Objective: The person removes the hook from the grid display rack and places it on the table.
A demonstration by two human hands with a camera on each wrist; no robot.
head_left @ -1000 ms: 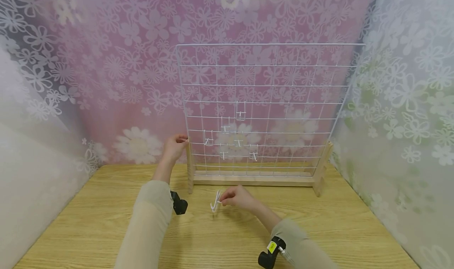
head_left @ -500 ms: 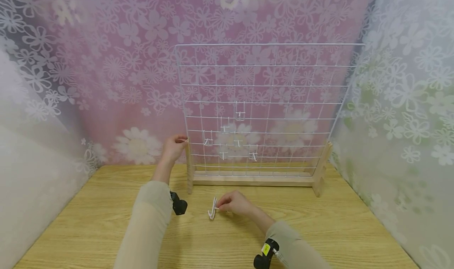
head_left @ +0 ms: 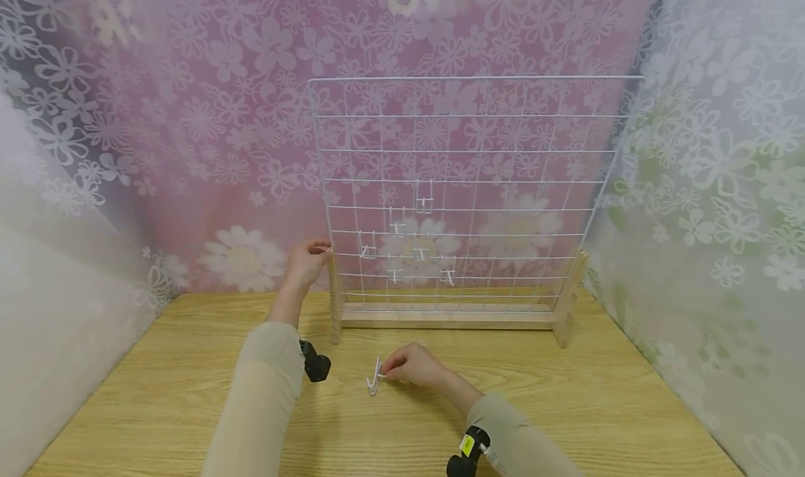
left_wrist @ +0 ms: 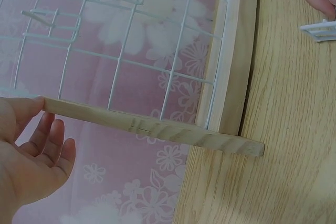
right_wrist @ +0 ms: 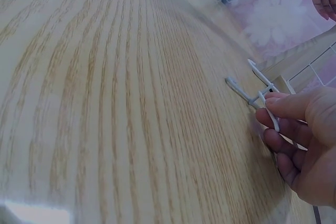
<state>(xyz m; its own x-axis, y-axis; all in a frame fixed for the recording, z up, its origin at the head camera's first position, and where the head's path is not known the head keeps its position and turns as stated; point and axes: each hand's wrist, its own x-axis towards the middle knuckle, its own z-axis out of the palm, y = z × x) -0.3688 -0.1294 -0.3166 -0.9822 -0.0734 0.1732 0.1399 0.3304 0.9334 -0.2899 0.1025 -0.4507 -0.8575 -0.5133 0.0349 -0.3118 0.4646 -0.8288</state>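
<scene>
Pair of pale beige cloth sleeves
Black plastic-looking wrist cameras; the right one bears a yellow label.

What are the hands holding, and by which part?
The right hand pinches a white wire hook by its single prong; the left hand holds a wooden post by its upper end.

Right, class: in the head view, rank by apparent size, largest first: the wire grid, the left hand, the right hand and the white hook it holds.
1. Wire grid
2. Left hand and right hand: they look too alike to rank
3. White hook
</scene>
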